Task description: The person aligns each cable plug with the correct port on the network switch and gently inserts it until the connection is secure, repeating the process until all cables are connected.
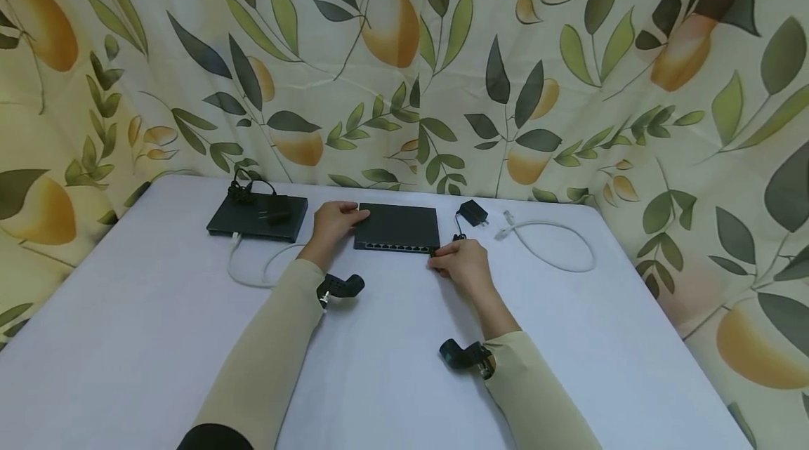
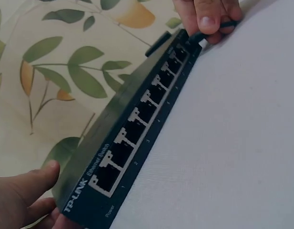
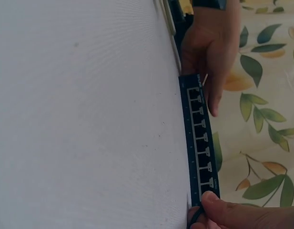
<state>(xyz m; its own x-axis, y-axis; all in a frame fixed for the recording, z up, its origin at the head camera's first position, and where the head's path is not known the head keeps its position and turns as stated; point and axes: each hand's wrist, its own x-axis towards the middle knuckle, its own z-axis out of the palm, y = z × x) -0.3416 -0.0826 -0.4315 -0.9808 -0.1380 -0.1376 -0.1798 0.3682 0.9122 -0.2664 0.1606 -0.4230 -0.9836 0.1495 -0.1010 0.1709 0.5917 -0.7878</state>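
A black TP-LINK Ethernet switch [image 1: 397, 225] lies on the white table, its row of ports toward me. At its left end, my left hand [image 1: 333, 225] grips the casing between thumb and fingers, clearly seen in the left wrist view. My right hand [image 1: 466, 266] is at the front right corner, pinching a thin black power plug [image 2: 198, 38] against the end of the port face. How deep the plug sits is hidden by the fingers. The port row [image 3: 200, 138] shows unobstructed in the right wrist view.
Left of the switch is another black box [image 1: 221, 218] with a power adapter [image 1: 276, 210] on top and a white network cable [image 1: 235, 271] plugged in front. A black adapter [image 1: 472, 212] and a coiled white cable [image 1: 593, 257] lie at right. Patterned cloth [image 1: 404, 120] hangs behind.
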